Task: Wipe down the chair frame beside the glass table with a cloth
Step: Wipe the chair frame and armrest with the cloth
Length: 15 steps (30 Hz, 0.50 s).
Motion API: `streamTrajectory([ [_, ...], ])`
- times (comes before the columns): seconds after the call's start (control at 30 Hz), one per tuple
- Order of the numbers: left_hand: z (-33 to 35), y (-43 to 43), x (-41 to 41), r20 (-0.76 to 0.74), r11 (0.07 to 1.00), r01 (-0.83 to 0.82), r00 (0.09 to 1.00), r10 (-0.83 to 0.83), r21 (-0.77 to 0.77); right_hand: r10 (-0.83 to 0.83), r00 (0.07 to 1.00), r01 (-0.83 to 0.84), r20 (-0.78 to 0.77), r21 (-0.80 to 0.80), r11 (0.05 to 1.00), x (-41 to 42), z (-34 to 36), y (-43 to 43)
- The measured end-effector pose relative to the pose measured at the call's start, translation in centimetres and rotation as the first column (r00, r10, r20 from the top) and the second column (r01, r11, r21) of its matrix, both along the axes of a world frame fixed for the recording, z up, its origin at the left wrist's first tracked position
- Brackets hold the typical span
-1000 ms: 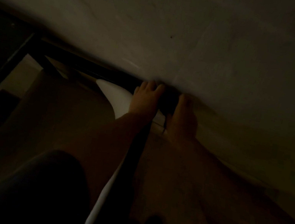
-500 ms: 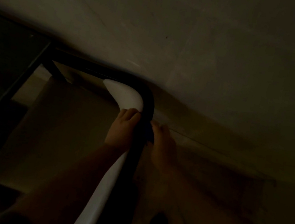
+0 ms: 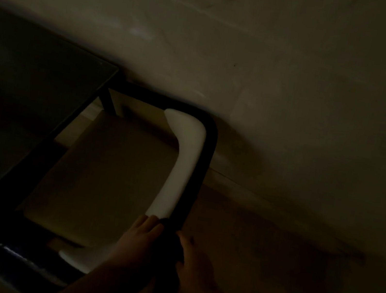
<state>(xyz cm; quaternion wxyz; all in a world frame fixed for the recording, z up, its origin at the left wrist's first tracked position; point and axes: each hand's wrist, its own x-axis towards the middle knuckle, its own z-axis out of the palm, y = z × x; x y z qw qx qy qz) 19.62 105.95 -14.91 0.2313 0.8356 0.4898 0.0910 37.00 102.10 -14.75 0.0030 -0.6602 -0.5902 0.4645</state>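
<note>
Hands (image 3: 165,246) lower along chair frame (image 3: 207,154)

It is very dark. The black chair frame (image 3: 208,149) bends round a white armrest (image 3: 181,165). At 6 o'clock both hands grip the frame, the left hand (image 3: 139,242) beside the right hand (image 3: 195,262). A dark cloth (image 3: 172,240) sits between them. The glass counter (image 3: 23,102) lies at 9 o'clock.
</note>
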Motion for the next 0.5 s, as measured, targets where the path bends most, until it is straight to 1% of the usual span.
streamTrajectory([
  [0.07,0.9,-3.3,-1.5,-0.051,0.999,-0.03,0.998,0.028,-0.041,0.013,1.0,-0.013,-0.004,-0.021,1.0,-1.4,0.6,-2.9],
  [0.13,0.4,-4.9,-2.8,-0.082,0.996,-0.027,0.996,0.02,-0.081,0.013,1.0,-0.013,-0.005,-0.077,0.997,-2.8,0.3,-4.1],
  [0.27,1.4,-7.0,-4.4,-0.117,0.998,0.014,0.993,-0.021,-0.063,0.032,0.999,-0.035,-0.026,-0.116,0.993,-4.5,1.0,-6.2],
  [0.3,1.5,-7.2,-4.6,-0.134,0.999,0.033,0.99,-0.037,-0.032,0.028,0.999,-0.031,-0.029,-0.123,0.992,-4.6,1.0,-6.4],
  [0.37,1.8,-7.2,-4.5,-0.187,0.997,0.075,0.979,-0.08,-0.032,0.023,1.0,-0.026,-0.019,-0.143,0.989,-4.8,0.9,-6.6],
  [0.43,2.1,-6.5,-4.0,-0.254,0.995,0.089,0.962,-0.098,-0.046,-0.015,1.0,0.015,0.003,-0.125,0.992,-4.9,0.3,-6.3],
  [0.5,1.9,-5.3,-3.1,-0.249,0.993,0.041,0.966,-0.068,-0.11,-0.1,0.995,0.1,-0.004,-0.087,0.991,-5.1,-0.1,-5.6],
])
